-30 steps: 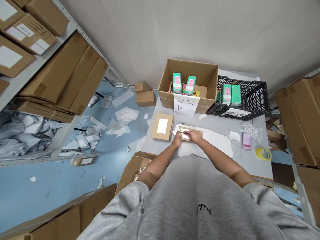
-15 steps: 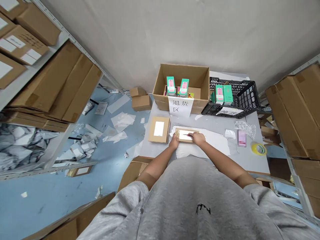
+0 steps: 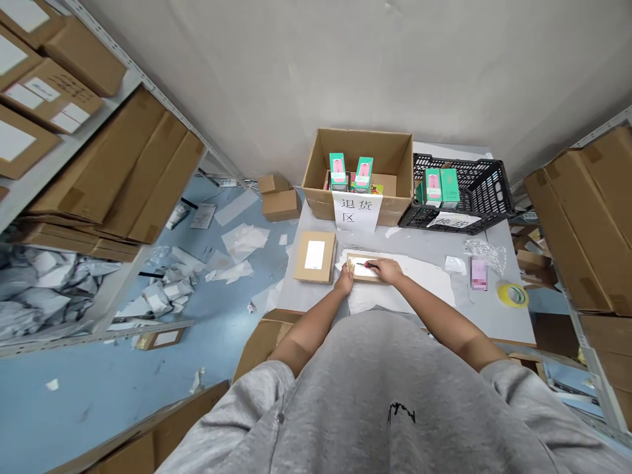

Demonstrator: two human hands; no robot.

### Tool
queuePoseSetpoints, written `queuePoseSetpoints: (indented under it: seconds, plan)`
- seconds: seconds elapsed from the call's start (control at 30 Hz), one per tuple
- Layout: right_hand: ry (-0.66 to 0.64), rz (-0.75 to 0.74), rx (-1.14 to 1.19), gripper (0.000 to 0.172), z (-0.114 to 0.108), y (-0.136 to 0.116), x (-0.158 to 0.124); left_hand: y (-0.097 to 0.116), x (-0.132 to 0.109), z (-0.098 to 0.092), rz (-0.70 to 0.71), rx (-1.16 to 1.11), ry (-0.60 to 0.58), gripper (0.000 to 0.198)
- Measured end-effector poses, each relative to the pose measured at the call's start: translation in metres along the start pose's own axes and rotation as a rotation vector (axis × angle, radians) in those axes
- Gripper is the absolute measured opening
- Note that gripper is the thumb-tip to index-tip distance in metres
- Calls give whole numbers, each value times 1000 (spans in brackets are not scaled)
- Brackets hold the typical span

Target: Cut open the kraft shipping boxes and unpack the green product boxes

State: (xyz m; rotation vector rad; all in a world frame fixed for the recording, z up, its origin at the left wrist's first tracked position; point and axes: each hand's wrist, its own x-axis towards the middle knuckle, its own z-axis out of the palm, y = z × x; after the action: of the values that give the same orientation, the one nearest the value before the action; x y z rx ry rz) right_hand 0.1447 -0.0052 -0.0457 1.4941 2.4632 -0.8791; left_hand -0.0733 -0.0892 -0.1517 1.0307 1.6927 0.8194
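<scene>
Cardboard mailer (image 3: 364,268) lies on white paper (image 3: 424,283) on the tabletop (image 3: 513,326). Curled fingers (image 3: 349,265) of the left hand (image 3: 344,280) grip its corner. Right hand (image 3: 388,270) pinches a slim dark tool (image 3: 368,264) against its white label (image 3: 363,267). Sign (image 3: 356,210) beyond reads 退货区.

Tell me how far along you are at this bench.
Apparently done: a labelled flat cardboard box lies aside on the grey table. In hand: the left hand is at a corner of a similar box, and the right hand holds a slim pen-like tool over its white label. Left: green-and-pink product boxes stand in the open carton and black crate.
</scene>
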Motion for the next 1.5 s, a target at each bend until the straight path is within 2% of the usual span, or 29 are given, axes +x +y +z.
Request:
queuePoseSetpoints:
  seconds: [0.13,0.4,0.7,1.03,1.17,1.33,1.5]
  plan:
    - [-59,-11,-34,41,-2,-13,11,1,0,2,-88,-6,-12,64]
    - [-153,-23,-191,49,-15,-22,7,2,-1,2,-114,4,-41,63]
    - [-183,44,-249,52,-12,-33,4,5,0,-2,-116,38,-81,70]
    - [-182,139,-255,49,-18,-14,-14,10,-3,-6,-106,151,-105,67]
    - [-133,199,-239,46,-22,12,-34,14,-5,-8,-153,202,-105,70]
    - [-93,257,-250,46,-36,50,-65,23,-10,-9,-194,272,-86,68]
    - [-65,247,-172,44,-43,63,-79,29,-13,-10,-198,298,-66,63]
